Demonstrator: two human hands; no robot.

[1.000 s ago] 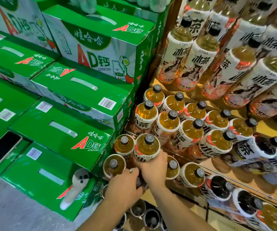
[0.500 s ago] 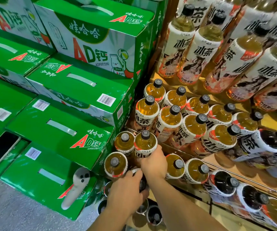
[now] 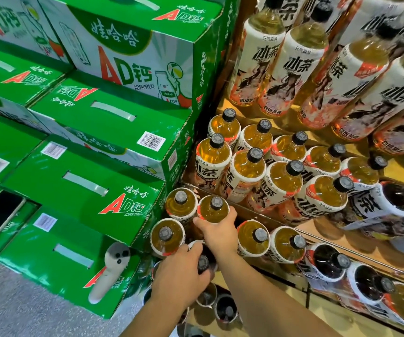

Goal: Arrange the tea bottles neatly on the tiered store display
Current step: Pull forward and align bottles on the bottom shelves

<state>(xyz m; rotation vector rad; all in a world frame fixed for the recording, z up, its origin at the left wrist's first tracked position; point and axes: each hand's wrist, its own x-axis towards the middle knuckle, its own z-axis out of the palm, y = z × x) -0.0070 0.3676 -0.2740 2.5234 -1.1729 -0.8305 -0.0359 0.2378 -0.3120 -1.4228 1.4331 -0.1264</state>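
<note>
Both hands were down at the left end of the lower tier. The right hand (image 3: 218,233) had its fingers curled over the shoulder of an amber tea bottle (image 3: 212,210), and that bottle now stood further back than a second before, just beside its neighbour (image 3: 180,204) at the rear of the tier (a gap between them was hard to make out). The left hand (image 3: 184,273) was closed around the top of a second bottle (image 3: 203,262), lower and nearer the front than it had been, its cap showing between the fingers; whether that bottle already stood on the shelf could not be told.

So one bottle seemed seated in the back row and the next was probably on its way into the front row, beside the front bottle (image 3: 167,237). To the right the row (image 3: 254,237) ran on in order, with dark-tea bottles (image 3: 327,261) beyond. Above, the middle tier (image 3: 244,166) looked full. Green cartons (image 3: 84,190) pressed close on the left, a white controller (image 3: 110,271) lying on the lowest.
</note>
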